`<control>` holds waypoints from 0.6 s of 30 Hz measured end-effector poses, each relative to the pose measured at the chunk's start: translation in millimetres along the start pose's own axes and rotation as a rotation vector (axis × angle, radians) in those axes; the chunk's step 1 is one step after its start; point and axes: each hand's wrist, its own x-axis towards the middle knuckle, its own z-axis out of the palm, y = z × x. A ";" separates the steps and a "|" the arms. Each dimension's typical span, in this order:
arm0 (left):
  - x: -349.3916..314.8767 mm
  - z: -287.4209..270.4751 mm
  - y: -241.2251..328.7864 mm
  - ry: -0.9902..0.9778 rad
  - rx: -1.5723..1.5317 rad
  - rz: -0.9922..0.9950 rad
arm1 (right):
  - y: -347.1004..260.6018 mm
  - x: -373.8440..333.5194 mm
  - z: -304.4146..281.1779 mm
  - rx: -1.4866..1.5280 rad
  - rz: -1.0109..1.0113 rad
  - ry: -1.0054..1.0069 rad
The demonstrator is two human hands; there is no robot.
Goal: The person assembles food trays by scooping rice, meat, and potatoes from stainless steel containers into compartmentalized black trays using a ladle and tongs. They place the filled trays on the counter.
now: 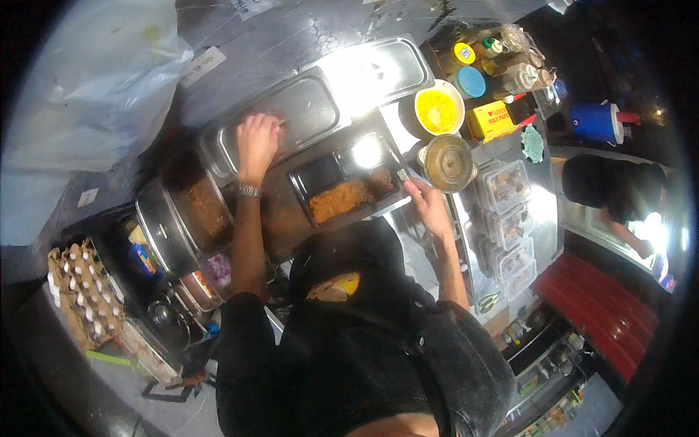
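Note:
My left hand (pixel 256 144), with a watch or bracelet at the wrist, reaches forward to a steel lid (pixel 306 109) on a rectangular pan. Its fingers are curled at the lid's near side, where a handle seems to be. My right hand (pixel 429 207) grips the right edge of a black compartment tray (pixel 317 175), thumb on top. Orange-brown food (pixel 341 200) fills the tray's near compartment, with a darker heap (pixel 380 179) at its right end. The tray's two far compartments look bare.
Another steel lid (pixel 382 73) adjoins on the right. Nearby stand a bowl of yellow food (pixel 439 108), a round lidded pot (pixel 447 164), a yellow box (pixel 491 120) and stacked clear containers (pixel 505 186). An egg carton (pixel 87 291) lies left. Another person's arm (pixel 619 229) shows far right.

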 end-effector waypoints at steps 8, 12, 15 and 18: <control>-98.7 -52.1 14.8 0.017 0.150 -0.406 | 3.2 25.0 -5.6 0.023 -0.121 0.001; -195.6 -14.3 -55.1 0.416 0.375 -0.600 | 1.9 38.5 -9.5 0.003 -0.134 -0.063; -219.1 -3.7 -91.0 0.362 0.458 -0.664 | 4.4 56.4 -10.5 -0.107 -0.151 -0.091; -199.4 -2.3 -101.1 0.289 0.450 -0.837 | -8.8 49.9 -16.9 -0.100 -0.199 -0.070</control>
